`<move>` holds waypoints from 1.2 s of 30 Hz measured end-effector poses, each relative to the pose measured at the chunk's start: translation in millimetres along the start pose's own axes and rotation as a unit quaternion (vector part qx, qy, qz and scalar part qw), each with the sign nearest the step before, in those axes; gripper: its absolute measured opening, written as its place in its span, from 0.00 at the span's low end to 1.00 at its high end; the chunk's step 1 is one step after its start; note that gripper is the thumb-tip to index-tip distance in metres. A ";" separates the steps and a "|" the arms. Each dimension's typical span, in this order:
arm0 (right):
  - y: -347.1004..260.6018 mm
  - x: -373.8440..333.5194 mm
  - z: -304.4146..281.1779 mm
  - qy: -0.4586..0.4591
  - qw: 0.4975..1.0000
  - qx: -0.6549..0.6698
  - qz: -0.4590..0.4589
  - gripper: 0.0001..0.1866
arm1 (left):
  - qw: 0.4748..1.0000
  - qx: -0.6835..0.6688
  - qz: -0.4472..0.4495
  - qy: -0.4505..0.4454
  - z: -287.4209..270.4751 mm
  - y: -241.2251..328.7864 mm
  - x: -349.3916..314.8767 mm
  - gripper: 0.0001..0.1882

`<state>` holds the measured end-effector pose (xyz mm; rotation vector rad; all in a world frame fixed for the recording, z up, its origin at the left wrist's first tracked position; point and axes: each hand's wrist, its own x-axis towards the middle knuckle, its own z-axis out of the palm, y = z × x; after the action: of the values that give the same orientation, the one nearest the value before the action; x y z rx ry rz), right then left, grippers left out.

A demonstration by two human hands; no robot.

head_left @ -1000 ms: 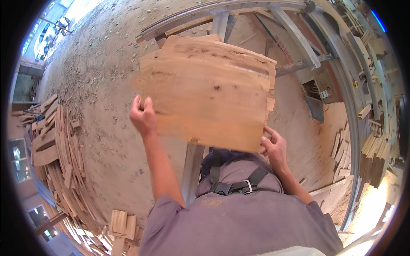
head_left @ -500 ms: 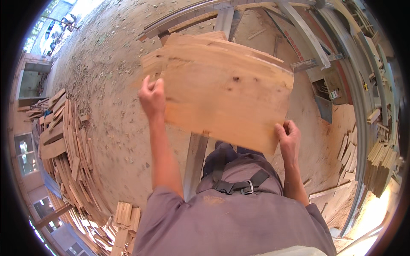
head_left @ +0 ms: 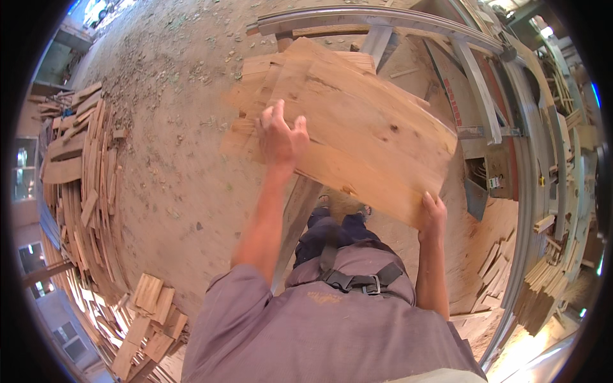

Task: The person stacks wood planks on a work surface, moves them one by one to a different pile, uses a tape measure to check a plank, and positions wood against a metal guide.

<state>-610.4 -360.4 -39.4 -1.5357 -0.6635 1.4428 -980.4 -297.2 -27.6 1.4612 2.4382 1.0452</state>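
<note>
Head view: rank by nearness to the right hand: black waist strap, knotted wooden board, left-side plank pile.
1. Knotted wooden board: lower-right corner in the right hand.
2. Black waist strap: lower left of the hand.
3. Plank pile: far left.

The floor (head_left: 185, 210) is bare earth. Leaf litter (head_left: 175, 76) is scattered over its far left portion. A pile of timber offcuts (head_left: 92, 204) extends along the left side. Short wooden blocks (head_left: 147, 293) lie at the near left. Windows (head_left: 25, 169) are set in the left wall. A metal rail (head_left: 383, 18) runs across the far side; a second, longer rail (head_left: 529, 172) runs down the right side. An open housing (head_left: 479, 167) is located inboard of the longer rail. A slat bundle (head_left: 539, 290) stands at the right, apparently on end, though glare and edge distortion limit the view.
</note>
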 end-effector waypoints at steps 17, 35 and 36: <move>-3.6 -5.3 -23.1 -0.026 0.998 -0.064 0.002 0.23 | 0.999 0.006 0.050 -0.011 -42.2 -24.5 -32.3 0.29; -25.2 23.9 45.2 -0.233 0.967 0.080 0.060 0.31 | 0.989 -0.042 -0.097 -0.101 -41.9 -92.3 47.9 0.46; -21.1 21.7 45.3 -0.216 0.972 0.071 0.053 0.31 | 0.989 -0.041 -0.093 -0.104 -45.3 -94.3 47.0 0.46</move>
<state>-646.4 -321.2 -27.7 -1.1688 -0.7194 1.8899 -1093.8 -309.8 -39.4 1.2231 2.3036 0.8944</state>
